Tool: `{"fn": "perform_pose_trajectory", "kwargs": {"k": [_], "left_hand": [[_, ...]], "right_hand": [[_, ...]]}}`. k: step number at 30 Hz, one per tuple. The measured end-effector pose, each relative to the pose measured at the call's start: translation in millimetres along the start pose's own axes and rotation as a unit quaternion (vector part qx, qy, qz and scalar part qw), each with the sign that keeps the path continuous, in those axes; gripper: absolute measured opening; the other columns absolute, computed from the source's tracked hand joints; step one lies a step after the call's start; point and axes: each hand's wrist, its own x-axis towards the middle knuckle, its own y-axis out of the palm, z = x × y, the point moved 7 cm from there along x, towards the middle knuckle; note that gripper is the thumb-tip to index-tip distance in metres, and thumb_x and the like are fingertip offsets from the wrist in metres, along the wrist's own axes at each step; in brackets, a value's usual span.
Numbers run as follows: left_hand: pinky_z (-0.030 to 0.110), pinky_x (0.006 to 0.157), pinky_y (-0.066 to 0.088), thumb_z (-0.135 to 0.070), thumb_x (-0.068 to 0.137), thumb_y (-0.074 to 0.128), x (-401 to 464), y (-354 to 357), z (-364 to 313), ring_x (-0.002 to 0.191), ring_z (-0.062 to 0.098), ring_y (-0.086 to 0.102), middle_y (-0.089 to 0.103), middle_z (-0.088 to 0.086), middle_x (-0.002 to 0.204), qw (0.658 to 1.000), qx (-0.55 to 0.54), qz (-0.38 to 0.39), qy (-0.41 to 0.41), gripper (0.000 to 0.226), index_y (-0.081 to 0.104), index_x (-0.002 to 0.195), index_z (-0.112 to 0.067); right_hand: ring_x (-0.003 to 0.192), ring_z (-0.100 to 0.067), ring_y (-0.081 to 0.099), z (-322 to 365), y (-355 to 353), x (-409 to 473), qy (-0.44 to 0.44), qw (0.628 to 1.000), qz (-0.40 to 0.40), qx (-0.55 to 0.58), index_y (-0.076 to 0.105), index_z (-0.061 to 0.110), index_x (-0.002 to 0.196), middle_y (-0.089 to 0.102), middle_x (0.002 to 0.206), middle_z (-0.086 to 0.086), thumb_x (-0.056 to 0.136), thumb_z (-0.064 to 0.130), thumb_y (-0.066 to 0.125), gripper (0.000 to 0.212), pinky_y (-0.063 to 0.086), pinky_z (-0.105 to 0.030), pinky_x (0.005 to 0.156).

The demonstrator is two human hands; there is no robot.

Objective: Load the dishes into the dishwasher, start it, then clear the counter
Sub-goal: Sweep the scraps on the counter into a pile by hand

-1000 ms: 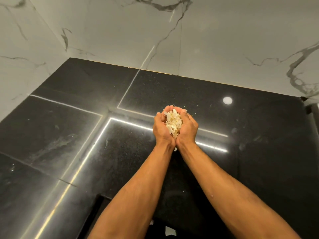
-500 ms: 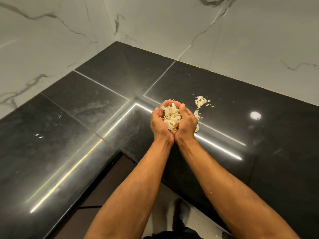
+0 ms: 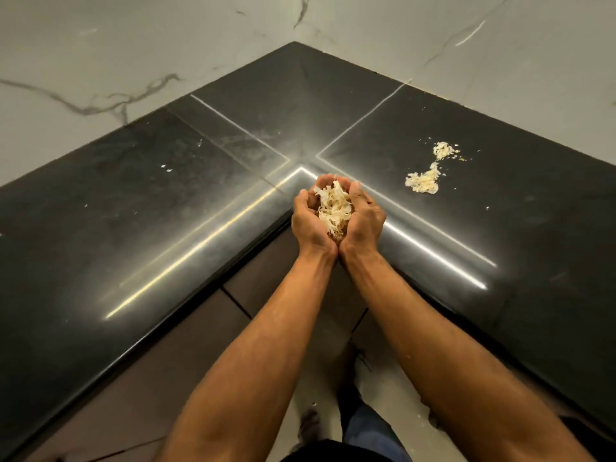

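Observation:
My left hand (image 3: 308, 225) and my right hand (image 3: 365, 218) are cupped together, side by side, with a heap of pale, flaky food scraps (image 3: 334, 210) held between them. The cupped hands hover over the inner corner edge of the black counter (image 3: 200, 208). A smaller pile of the same pale scraps (image 3: 423, 180) lies on the counter to the right of my hands, with a second little clump (image 3: 443, 150) just behind it. Tiny flakes are scattered on the left part of the counter.
The L-shaped glossy black counter meets white marble walls (image 3: 100, 61) at the far corner. Brown cabinet fronts (image 3: 186, 345) run below the counter edge. The pale floor (image 3: 320, 388) and my legs show between my forearms.
My view has swung left and back, and my cupped hands with the scraps have drawn back from over the counter to its inner edge. The leftover pile now lies further to the right.

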Motion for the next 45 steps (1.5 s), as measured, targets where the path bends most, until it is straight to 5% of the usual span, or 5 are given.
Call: {"fn": "perform_pose_trajectory", "kwargs": {"k": [12,19,25,31,45], "left_hand": [[0.031,0.074,0.057,-0.024,0.102,0.030,-87.8,-88.3,-58.6,0.082,0.020,0.069,0.072,0.008,0.088,0.990,-0.083,-0.058,0.096,0.041,0.065,0.104,-0.003],[0.030,0.074,0.057,-0.026,0.102,0.030,-142.4,-168.8,-81.0,0.081,0.020,0.068,0.072,0.008,0.086,0.970,-0.121,-0.147,0.150,0.042,0.064,0.099,-0.003],[0.033,0.086,0.054,-0.026,0.103,0.029,-184.7,-254.4,-93.1,0.093,0.023,0.066,0.070,0.011,0.098,0.945,-0.160,-0.219,0.182,0.043,0.064,0.106,-0.001],[0.029,0.075,0.057,-0.028,0.103,0.028,-215.8,-381.8,-86.0,0.093,0.020,0.071,0.071,0.011,0.107,0.926,-0.163,-0.296,0.168,0.044,0.063,0.114,-0.003],[0.032,0.087,0.052,-0.027,0.103,0.029,-142.2,-729.4,29.0,0.103,0.025,0.065,0.069,0.014,0.110,0.902,-0.177,-0.373,0.123,0.044,0.065,0.111,-0.003]], "right_hand": [[0.070,-0.024,0.071,-66.9,11.0,-109.9,0.099,0.990,0.082,-0.061,0.069,-0.001,0.087,0.073,0.077,-0.012,0.100,0.007,0.049,0.025,0.061,-0.035,0.066],[0.088,-0.039,0.067,-143.8,-6.2,-169.7,0.188,0.973,0.108,-0.083,0.069,-0.005,0.092,0.069,0.095,-0.026,0.098,0.008,0.051,0.023,0.053,-0.055,0.091],[0.083,-0.031,0.069,-210.9,-25.1,-226.1,0.249,0.953,0.133,-0.113,0.068,-0.006,0.097,0.070,0.093,-0.021,0.099,0.008,0.049,0.024,0.058,-0.042,0.082],[0.086,-0.029,0.070,-316.6,-76.8,-273.1,0.299,0.934,0.121,-0.153,0.066,-0.010,0.108,0.070,0.101,-0.023,0.097,0.007,0.052,0.024,0.060,-0.034,0.071],[0.080,-0.026,0.071,-641.6,-279.3,-236.8,0.328,0.920,0.096,-0.191,0.070,-0.001,0.094,0.072,0.089,-0.016,0.099,0.005,0.046,0.024,0.057,-0.034,0.074]]}}
